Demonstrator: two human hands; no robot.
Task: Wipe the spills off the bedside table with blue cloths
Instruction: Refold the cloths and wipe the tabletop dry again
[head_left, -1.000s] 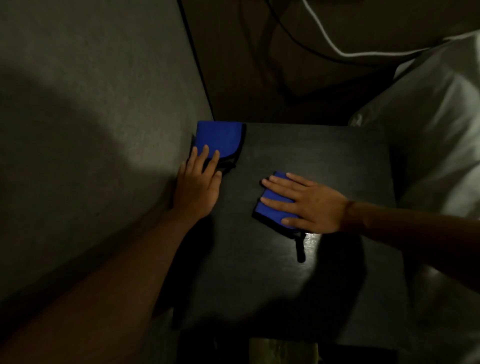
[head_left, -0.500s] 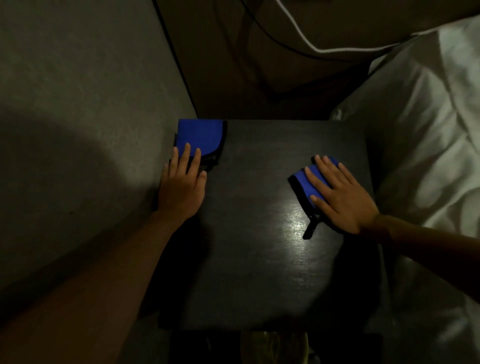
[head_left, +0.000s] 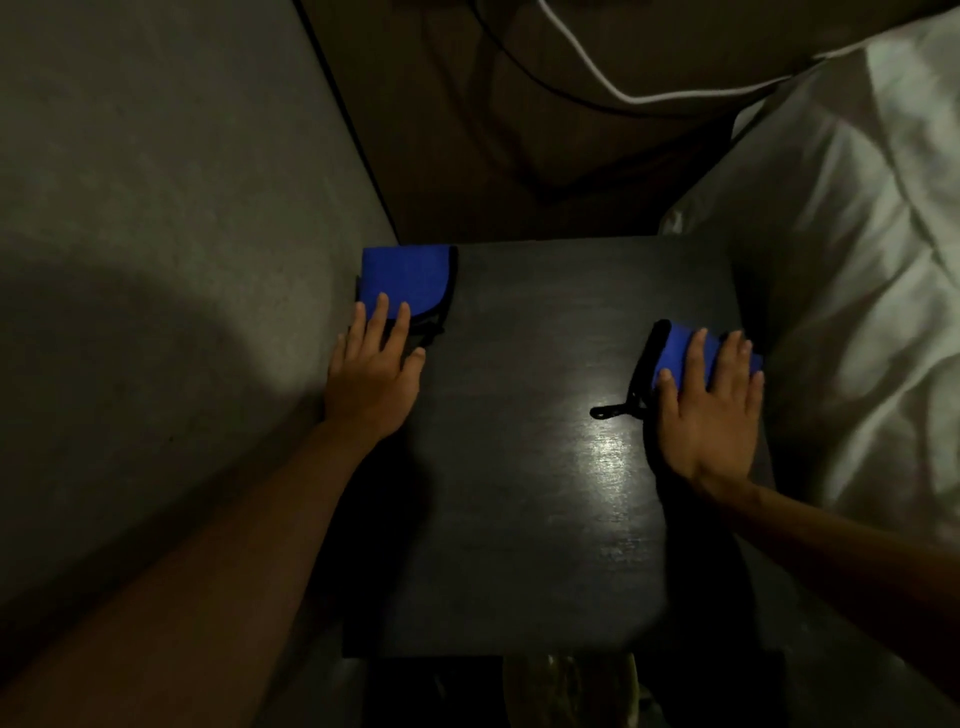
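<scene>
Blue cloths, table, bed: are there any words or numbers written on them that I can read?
None: no word, number or sign can be read. The left blue cloth and the right blue cloth look plain, the right one's black loop shows no writing, and neither the bedside table nor the white bedding bears print.

Bedside table (head_left: 519, 493): dark square top, lit sheen near centre.
Blue cloth (head_left: 405, 278): folded, black-edged, flat at far-left corner.
Second blue cloth (head_left: 675, 348): folded, black-edged, flat by right edge.
</scene>
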